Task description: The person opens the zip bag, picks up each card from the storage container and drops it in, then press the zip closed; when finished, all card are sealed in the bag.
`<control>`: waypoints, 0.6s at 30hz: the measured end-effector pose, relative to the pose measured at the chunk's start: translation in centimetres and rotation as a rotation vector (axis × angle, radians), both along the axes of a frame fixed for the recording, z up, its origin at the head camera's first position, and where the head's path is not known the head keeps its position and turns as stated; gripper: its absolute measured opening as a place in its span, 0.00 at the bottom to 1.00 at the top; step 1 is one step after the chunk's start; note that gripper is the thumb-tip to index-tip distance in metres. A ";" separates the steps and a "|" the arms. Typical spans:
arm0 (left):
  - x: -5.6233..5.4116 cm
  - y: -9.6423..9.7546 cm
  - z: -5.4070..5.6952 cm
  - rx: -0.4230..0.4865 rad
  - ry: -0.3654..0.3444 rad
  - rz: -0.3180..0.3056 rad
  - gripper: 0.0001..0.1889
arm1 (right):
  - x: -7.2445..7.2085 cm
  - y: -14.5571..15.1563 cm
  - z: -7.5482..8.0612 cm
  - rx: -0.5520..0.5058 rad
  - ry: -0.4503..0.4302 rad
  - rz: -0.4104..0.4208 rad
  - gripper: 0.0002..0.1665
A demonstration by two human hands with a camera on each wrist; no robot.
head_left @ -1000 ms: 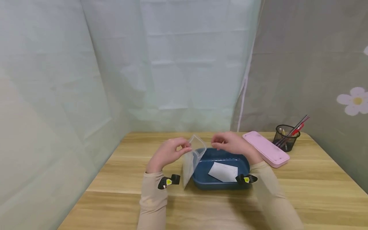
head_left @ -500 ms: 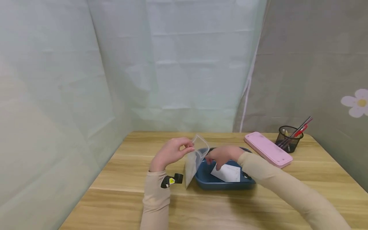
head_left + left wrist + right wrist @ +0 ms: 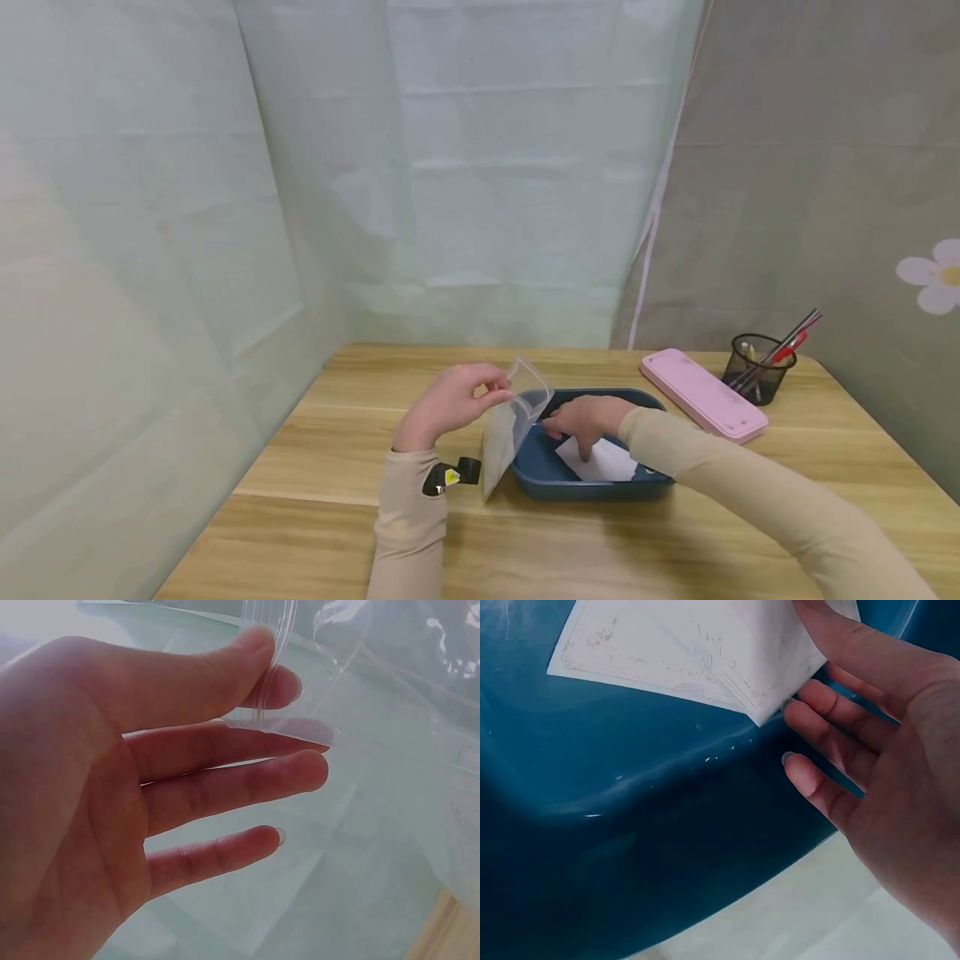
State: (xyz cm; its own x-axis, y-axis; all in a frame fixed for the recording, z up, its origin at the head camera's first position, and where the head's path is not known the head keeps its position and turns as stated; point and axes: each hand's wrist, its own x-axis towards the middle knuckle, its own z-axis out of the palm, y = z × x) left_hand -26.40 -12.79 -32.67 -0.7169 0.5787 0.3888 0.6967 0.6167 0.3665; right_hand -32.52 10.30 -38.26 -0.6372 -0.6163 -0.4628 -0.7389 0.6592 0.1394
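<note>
My left hand pinches the rim of a clear zip bag between thumb and fingers. The bag stands tilted beside a blue basin, its mouth spread apart; in the left wrist view the ridged zip strip runs under the thumb. Over the basin, my right hand reaches down to a white paper with faint decorative print. In the right wrist view the thumb lies on top of the paper and fingers are at its edge, partly hidden; the paper bends up there.
A long pink case lies right of the basin on the wooden table. Behind it stands a black mesh pen cup with several pens. Pale cloth hangs around the table's back and sides.
My right hand has moved from the bag's mouth down into the basin and onto the white paper, which has shifted slightly. The left hand keeps its pinch on the bag.
</note>
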 end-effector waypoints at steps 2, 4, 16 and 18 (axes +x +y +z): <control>-0.1 0.1 -0.1 0.000 -0.002 -0.001 0.05 | -0.2 0.3 0.1 0.002 -0.001 0.017 0.19; -0.1 0.1 -0.2 0.004 -0.004 -0.004 0.05 | -0.5 0.7 0.2 -0.007 -0.006 0.041 0.16; 0.0 0.2 -0.3 0.002 -0.008 0.001 0.04 | -0.2 4.0 3.8 -0.406 -0.104 0.104 0.08; 0.0 0.2 -0.2 -0.001 -0.005 0.004 0.04 | 0.1 4.7 4.3 -0.452 -0.112 0.076 0.08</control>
State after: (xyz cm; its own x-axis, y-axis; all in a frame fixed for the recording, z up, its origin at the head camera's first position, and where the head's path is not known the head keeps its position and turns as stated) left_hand -26.41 -12.63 -32.91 -0.7213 0.5761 0.3845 0.6922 0.6199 0.3697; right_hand -32.39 14.96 -33.93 -0.5440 -0.8147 -0.2007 -0.7816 0.5790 -0.2319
